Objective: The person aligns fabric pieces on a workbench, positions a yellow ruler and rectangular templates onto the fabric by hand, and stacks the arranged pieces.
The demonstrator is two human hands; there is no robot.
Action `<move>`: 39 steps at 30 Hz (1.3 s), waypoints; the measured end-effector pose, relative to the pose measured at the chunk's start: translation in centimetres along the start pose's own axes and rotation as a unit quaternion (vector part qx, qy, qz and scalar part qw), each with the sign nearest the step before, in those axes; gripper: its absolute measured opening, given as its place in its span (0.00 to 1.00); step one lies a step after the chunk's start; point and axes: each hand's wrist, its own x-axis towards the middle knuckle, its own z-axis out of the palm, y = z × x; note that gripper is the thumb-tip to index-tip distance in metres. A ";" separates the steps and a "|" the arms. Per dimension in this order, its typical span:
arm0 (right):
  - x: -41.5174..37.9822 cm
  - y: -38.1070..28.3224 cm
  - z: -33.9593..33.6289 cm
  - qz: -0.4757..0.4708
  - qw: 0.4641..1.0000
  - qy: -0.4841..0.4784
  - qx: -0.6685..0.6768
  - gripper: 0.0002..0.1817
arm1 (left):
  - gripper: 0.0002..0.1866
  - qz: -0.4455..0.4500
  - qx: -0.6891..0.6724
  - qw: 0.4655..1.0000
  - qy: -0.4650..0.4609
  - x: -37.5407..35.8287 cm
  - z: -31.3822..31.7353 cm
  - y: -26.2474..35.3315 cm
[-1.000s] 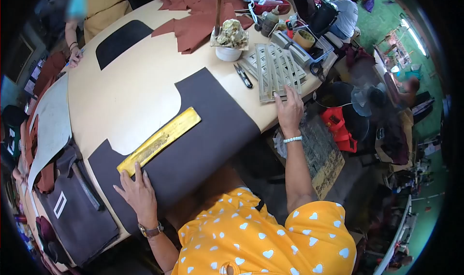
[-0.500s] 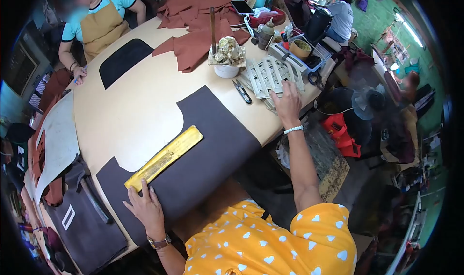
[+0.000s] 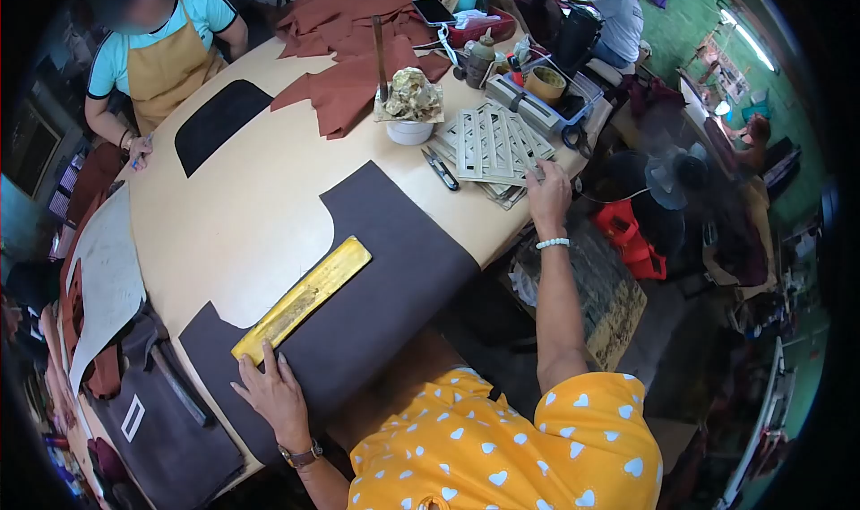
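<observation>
My left hand (image 3: 276, 395) lies with fingers spread on dark brown sheet material (image 3: 385, 268), its fingertips touching the near end of a worn yellow bar (image 3: 309, 290). My right hand (image 3: 550, 196) pinches the near corner of a pale slotted template (image 3: 484, 147), the top one of a fanned stack at the table's right edge. Left of that stack lie small black-handled thread snips (image 3: 441, 169). Beside the stack stands a white pot (image 3: 409, 133) with a crusted lump on top and a brown stick upright by it.
Reddish-brown pieces (image 3: 345, 93) and a black panel (image 3: 222, 120) lie on the table (image 3: 242, 214). A blue tray (image 3: 582, 102) of tools sits at the right edge. Across the table stands a person in an apron (image 3: 166, 66). A fan (image 3: 676, 174) stands to the right.
My right hand has moved slightly down and right and now pinches a template corner; the top templates are turned and fanned differently. My left hand and the yellow bar stay in place.
</observation>
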 end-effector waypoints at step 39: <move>6.0 1.9 2.0 -0.123 0.982 -0.136 -0.037 0.11 | 0.19 -0.006 -0.013 1.000 0.024 0.0 0.0 0.1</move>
